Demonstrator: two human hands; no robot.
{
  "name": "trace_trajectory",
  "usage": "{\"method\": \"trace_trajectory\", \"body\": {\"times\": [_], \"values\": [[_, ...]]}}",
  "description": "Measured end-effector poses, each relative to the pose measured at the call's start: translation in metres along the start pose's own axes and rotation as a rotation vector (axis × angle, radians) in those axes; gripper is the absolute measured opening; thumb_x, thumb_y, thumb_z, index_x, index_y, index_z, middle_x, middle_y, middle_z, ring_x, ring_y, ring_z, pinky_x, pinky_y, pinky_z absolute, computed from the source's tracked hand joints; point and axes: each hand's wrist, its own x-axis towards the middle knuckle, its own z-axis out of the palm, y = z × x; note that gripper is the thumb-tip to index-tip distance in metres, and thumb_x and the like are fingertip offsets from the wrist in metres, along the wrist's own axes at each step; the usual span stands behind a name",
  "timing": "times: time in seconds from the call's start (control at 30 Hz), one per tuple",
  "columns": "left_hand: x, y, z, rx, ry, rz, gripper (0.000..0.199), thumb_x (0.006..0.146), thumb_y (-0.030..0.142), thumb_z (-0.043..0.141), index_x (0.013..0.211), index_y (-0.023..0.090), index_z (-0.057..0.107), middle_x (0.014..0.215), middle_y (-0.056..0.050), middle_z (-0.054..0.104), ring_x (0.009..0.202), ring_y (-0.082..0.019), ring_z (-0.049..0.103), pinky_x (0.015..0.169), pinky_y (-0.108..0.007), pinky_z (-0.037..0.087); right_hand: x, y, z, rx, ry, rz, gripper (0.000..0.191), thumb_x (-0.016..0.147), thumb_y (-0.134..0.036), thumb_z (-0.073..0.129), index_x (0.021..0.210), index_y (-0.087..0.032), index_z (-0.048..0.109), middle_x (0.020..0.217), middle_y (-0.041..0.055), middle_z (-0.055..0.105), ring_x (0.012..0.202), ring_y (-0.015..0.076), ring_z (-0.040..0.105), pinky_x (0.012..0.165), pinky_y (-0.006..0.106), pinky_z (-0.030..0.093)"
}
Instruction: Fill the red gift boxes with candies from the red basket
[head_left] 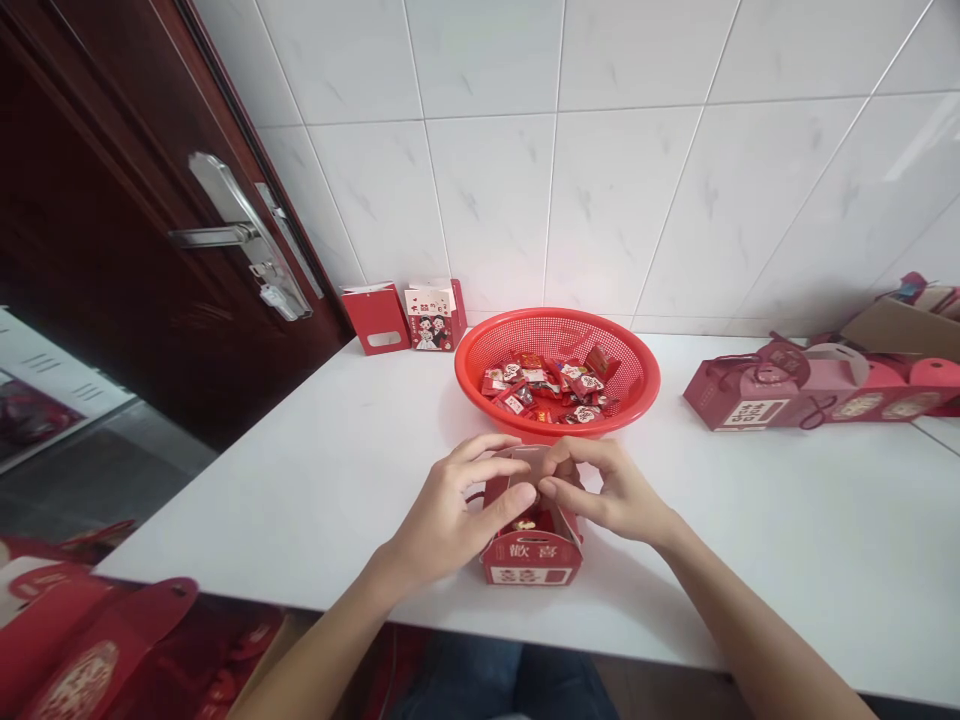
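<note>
A small red cardboard gift box stands upright on the table in front of me, its top open. White and red characters mark its front, and a gold-wrapped sweet shows inside among dark red contents. My left hand reaches over the box's left side, thumb and fingers apart across the opening. From the right, my right hand bends over the opening, its thumb and fingers curled close together. Whatever lies between those fingertips is hidden. Just behind the box is a red plastic basket with several red-wrapped sweets.
Two small red packets lean by the tiled wall at the back left. Several red gift boxes line the right side, near a brown carton. More red boxes lie low at front left. A wooden door borders the table's left.
</note>
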Motion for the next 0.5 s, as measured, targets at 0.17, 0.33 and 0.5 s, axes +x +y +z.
{"method": "trace_trajectory", "body": {"times": [0.17,0.33,0.5], "values": [[-0.017,0.007,-0.009,0.099,-0.096,-0.015,0.05,0.091,0.045,0.071,0.138,0.028,0.067,0.15,-0.009,0.056,0.141,-0.033,0.051,0.118,-0.048,0.046,0.0,0.004,0.003,-0.027,0.018,0.008,0.019,0.095,-0.036,0.066,0.085,-0.02,0.065,0.059,-0.004,0.058,0.053,0.0107,0.049,0.053,0.024,0.043],[-0.024,0.01,-0.01,0.154,-0.167,-0.053,0.07,0.088,0.051,0.074,0.152,0.032,0.052,0.163,-0.009,0.04,0.152,-0.037,0.037,0.121,-0.051,0.041,0.001,0.014,0.011,-0.17,0.073,-0.107,0.016,0.095,-0.035,0.065,0.093,-0.02,0.071,0.064,-0.0026,0.062,0.053,0.0107,0.047,0.052,0.024,0.04],[-0.03,0.001,-0.003,0.048,-0.096,-0.064,0.073,0.087,0.049,0.076,0.151,0.034,0.045,0.165,-0.008,0.038,0.153,-0.037,0.035,0.118,-0.05,0.046,0.002,0.021,0.016,-0.277,0.113,-0.258,0.017,0.096,-0.033,0.065,0.086,-0.021,0.072,0.065,-0.0008,0.064,0.054,0.012,0.048,0.055,0.026,0.041]]}}
